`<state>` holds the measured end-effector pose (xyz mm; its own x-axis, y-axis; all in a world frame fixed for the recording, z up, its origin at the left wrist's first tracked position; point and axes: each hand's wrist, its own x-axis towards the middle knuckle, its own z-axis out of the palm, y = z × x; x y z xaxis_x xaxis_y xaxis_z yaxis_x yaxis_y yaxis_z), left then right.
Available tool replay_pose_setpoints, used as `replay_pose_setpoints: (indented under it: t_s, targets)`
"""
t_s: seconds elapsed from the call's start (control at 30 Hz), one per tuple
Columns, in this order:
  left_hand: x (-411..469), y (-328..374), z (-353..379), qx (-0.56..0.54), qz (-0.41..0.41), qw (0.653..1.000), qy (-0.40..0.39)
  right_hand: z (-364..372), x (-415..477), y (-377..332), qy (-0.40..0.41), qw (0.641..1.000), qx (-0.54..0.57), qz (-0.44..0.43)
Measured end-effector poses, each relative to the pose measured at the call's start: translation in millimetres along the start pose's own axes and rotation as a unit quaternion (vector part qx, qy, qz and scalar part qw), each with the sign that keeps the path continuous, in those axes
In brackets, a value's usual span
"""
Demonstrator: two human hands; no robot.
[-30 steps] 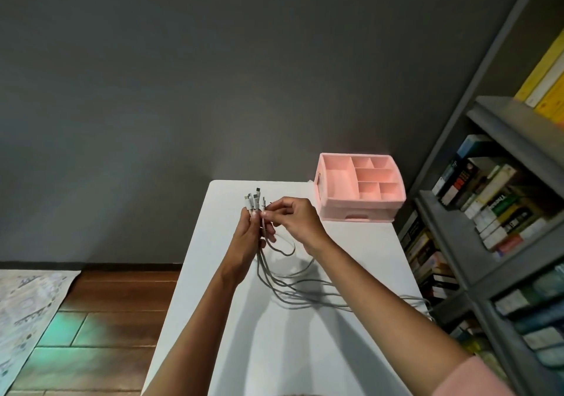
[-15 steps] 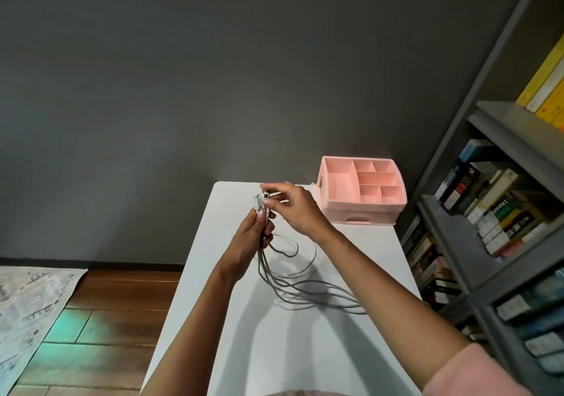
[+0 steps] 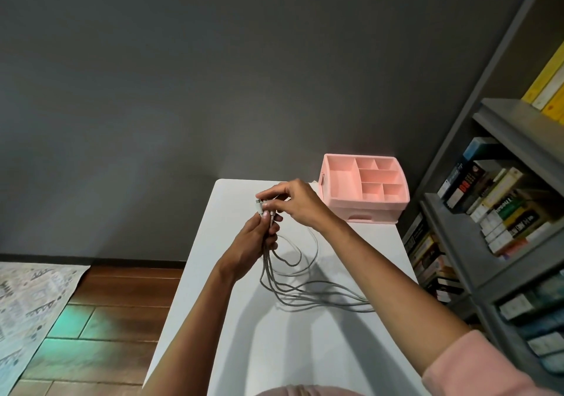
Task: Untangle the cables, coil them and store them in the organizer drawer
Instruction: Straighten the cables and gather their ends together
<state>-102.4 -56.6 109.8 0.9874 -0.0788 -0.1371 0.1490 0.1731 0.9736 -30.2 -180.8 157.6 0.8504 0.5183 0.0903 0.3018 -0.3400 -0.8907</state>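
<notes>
Both hands (image 3: 250, 244) (image 3: 297, 203) hold cables (image 3: 293, 292) near table's (image 3: 274, 350) far edge, beside organizer (image 3: 363, 209).

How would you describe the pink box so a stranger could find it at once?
Look at the white table standing against the dark grey wall. At its far right corner, beside the bookshelf, sits the pink box. It is the only pink thing on the table, with an open top split into compartments and a drawer front below.
</notes>
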Motion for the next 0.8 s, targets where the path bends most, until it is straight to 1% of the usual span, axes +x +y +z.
replay_pose_setpoints:
  t_s: [0.07, 0.13, 0.17, 0.2, 0.27, 0.33, 0.37, 0.47, 0.53, 0.57, 0.63, 0.73, 0.8]
  targets:
    - [1, 2, 0, -0.023, 0.0, 1.0, -0.009, 2, 1, 2, 0.008, 1.0, 0.005, -0.002]
    - [3, 6, 0, -0.054, 0.013, 0.998, 0.002, 7, 1, 5, 0.025, 0.998, 0.056, 0.018]
    - [4, 8, -1, -0.072, 0.023, 0.997, 0.014, 11, -1, 8, 0.027, 0.995, 0.086, 0.043]
    - [6, 10, -2, -0.09, 0.034, 0.995, 0.028, 14, -4, 10, 0.016, 0.992, 0.104, 0.073]
    - [9, 13, -7, -0.11, 0.054, 0.991, 0.057, 22, -14, 19, -0.058, 0.986, 0.104, 0.117]
    - [11, 11, -14, -0.108, 0.063, 0.988, 0.088, 28, -23, 33, -0.122, 0.984, 0.067, 0.109]
    - [11, 9, -18, -0.104, 0.066, 0.987, 0.104, 30, -26, 40, -0.13, 0.985, 0.062, 0.096]
    - [11, 3, -23, -0.09, 0.066, 0.983, 0.145, 29, -27, 51, -0.094, 0.992, 0.051, 0.063]
    - [11, 1, -23, -0.079, 0.069, 0.979, 0.172, 26, -25, 49, -0.079, 0.996, 0.011, 0.043]
    - [11, 0, -23, -0.076, 0.075, 0.977, 0.187, 25, -24, 46, -0.087, 0.995, -0.014, 0.038]
    - [11, 1, -23, -0.08, 0.086, 0.969, 0.215, 25, -22, 42, -0.136, 0.988, -0.05, 0.045]
    - [14, 3, -27, -0.108, 0.096, 0.961, 0.235, 28, -26, 38, -0.243, 0.964, 0.014, 0.106]
    - [15, 5, -30, -0.116, 0.103, 0.958, 0.239, 28, -29, 40, -0.276, 0.949, 0.044, 0.147]
